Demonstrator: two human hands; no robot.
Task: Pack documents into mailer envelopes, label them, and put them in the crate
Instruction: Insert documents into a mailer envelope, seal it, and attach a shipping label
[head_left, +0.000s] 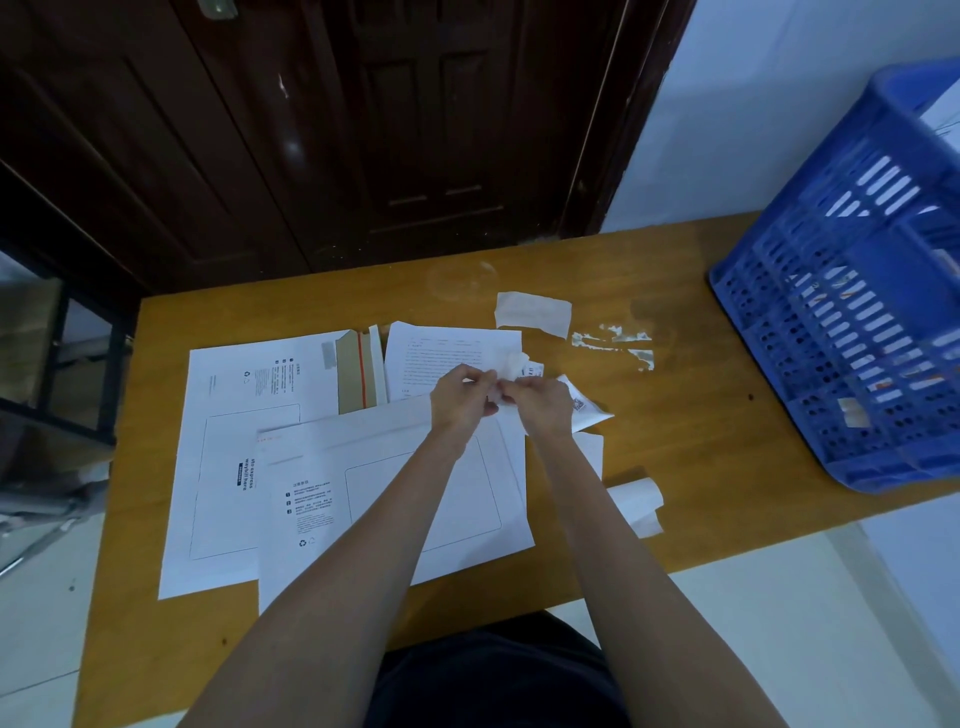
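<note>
Two white mailer envelopes lie on the wooden table (675, 291): one (223, 447) at the left with its flap open, another (384, 493) overlapping it nearer to me. A printed document sheet (441, 348) lies beyond them. Above the near envelope's far edge, my left hand (462, 397) and my right hand (540, 402) meet and both pinch a small white label with its backing paper (511, 366). A barcode label piece (584, 405) sticks out under my right hand. The blue slotted crate (852, 322) stands at the right with white mailers inside.
A strip of backing paper (532, 312) lies past the document, with torn residue (618, 340) on the tabletop beside it. Curled paper scraps (636, 501) lie near the table's front edge at my right. A dark wooden door is behind the table.
</note>
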